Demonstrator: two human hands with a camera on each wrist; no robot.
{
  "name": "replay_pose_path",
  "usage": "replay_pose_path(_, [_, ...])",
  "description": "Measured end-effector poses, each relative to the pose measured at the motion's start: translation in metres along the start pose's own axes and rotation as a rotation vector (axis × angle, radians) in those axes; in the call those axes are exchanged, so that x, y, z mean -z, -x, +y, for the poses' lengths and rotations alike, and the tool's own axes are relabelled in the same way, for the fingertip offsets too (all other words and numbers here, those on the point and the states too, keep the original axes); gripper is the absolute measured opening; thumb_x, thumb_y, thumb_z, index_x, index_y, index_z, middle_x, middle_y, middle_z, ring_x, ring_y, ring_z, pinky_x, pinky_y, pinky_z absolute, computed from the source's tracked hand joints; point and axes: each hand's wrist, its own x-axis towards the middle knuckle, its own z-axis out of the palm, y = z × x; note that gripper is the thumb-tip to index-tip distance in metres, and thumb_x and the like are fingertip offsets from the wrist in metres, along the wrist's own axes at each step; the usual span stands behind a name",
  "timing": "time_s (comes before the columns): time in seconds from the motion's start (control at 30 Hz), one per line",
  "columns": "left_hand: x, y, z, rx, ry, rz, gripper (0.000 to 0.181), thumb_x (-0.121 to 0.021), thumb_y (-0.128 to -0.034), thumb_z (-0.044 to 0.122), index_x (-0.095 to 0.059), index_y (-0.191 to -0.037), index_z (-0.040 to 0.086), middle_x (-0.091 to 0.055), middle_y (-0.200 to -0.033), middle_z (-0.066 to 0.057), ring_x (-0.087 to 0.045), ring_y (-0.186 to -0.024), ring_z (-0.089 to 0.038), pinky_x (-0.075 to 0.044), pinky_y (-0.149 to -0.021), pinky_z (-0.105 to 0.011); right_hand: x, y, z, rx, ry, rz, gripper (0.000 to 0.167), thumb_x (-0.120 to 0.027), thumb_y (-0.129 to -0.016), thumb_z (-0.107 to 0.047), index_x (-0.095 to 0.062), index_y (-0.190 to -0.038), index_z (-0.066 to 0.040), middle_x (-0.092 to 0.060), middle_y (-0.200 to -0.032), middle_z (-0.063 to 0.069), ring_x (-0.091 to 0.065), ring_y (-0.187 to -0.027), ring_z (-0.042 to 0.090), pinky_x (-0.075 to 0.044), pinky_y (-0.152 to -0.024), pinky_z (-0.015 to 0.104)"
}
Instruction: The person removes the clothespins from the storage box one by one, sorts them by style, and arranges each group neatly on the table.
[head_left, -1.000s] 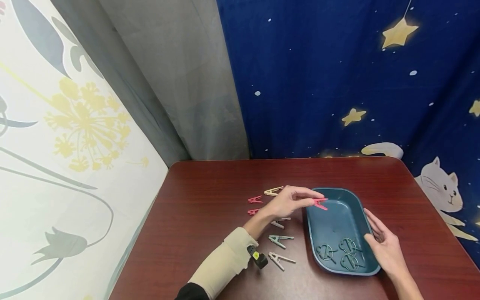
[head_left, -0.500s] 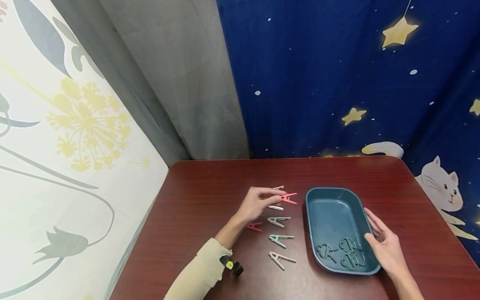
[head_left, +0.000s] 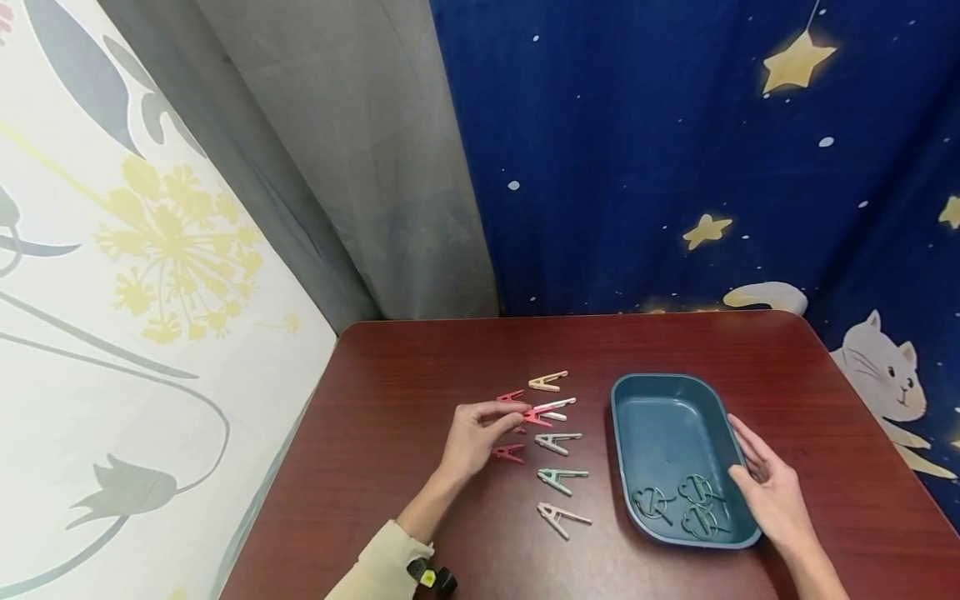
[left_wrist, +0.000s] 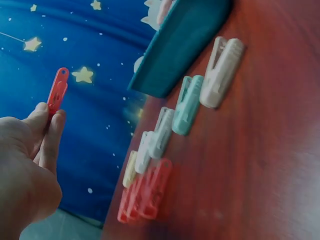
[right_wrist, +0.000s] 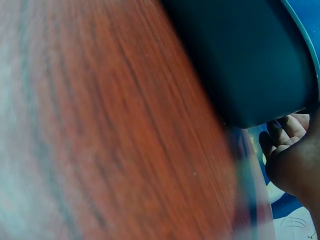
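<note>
My left hand (head_left: 474, 437) pinches a red clothespin (left_wrist: 58, 90) between thumb and fingertips, raised over the row on the table. Below it lie more red clothespins (head_left: 508, 453), one mostly hidden by the hand in the head view. Beside them runs a column of paler clothespins: a yellow one (head_left: 548, 382), a white one (head_left: 558, 414), a grey one (head_left: 553, 442), a green one (left_wrist: 188, 106) and a beige one (left_wrist: 221, 74). My right hand (head_left: 772, 487) holds the right rim of a blue tray (head_left: 617, 467), thumb over the edge, fingers along the outside.
Several dark green wire-like clips (head_left: 697, 508) lie at the tray's near end. The brown table (head_left: 420, 358) ends at a blue star-printed curtain (head_left: 637, 167) and a grey curtain (head_left: 360, 167) behind. A patterned white panel (head_left: 150, 375) stands along the left.
My left hand has moved left and slightly down from over the tray to the clothespin rows, the red clothespin still pinched. The right hand and the tray have stayed in place.
</note>
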Motion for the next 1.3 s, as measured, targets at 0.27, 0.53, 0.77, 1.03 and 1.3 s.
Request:
replay_pose_path(0.27, [0.013,0.029,-0.014,0.006,-0.192,0.016,0.013,-0.082,-0.0938,0.014,-0.086,-0.106,0.016,-0.081,-0.101,0.006,-0.074,-0.089,-0.012,-0.061,-0.073,-0.03,0.0,0.0,0.0,-0.011,0.003,0.001,0.064,-0.056,-0.103,0.004,-0.041,-0.164,-0.009,-0.05,-0.157,-0.003,-0.049,-0.122,-0.021,-0.041,-0.092,0.001])
replay_pose_path(0.53, [0.019,0.048,-0.032,0.053,-0.101,0.07,0.009,-0.085,-0.0902,0.01,-0.086,-0.099,0.012,-0.081,-0.093,-0.001,-0.079,-0.086,-0.032,-0.064,-0.074,-0.047,0.0,0.0,0.002,0.002,-0.004,0.002,0.064,-0.056,-0.102,0.006,-0.042,-0.163,-0.007,-0.051,-0.156,-0.004,-0.05,-0.122,-0.02,-0.041,-0.092,0.001])
replay_pose_path(0.77, [0.024,0.065,-0.049,0.036,-0.138,0.081,0.007,-0.087,-0.0879,0.012,-0.084,-0.094,0.012,-0.081,-0.091,-0.003,-0.079,-0.082,-0.018,-0.062,-0.07,-0.026,-0.001,0.001,0.003,0.015,-0.013,0.006,0.065,-0.056,-0.101,0.008,-0.042,-0.163,-0.007,-0.051,-0.155,-0.008,-0.05,-0.123,-0.019,-0.041,-0.093,0.001])
replay_pose_path(1.03, [0.024,0.08,-0.061,0.035,-0.212,0.071,0.007,-0.088,-0.0876,0.016,-0.083,-0.093,0.018,-0.08,-0.088,0.006,-0.079,-0.079,-0.018,-0.062,-0.068,-0.026,0.0,0.0,0.003,0.01,-0.009,0.008,0.065,-0.057,-0.101,0.007,-0.042,-0.163,-0.008,-0.051,-0.155,-0.01,-0.05,-0.122,-0.02,-0.041,-0.092,0.001])
replay_pose_path(1.3, [0.022,0.088,-0.068,0.035,-0.22,0.072,0.01,-0.088,-0.0874,0.011,-0.081,-0.092,0.015,-0.08,-0.089,0.0,-0.078,-0.079,-0.013,-0.063,-0.068,-0.026,-0.001,-0.001,0.003,0.017,-0.011,0.006,0.065,-0.056,-0.101,0.008,-0.042,-0.163,-0.007,-0.051,-0.156,-0.007,-0.05,-0.123,-0.019,-0.041,-0.093,0.002])
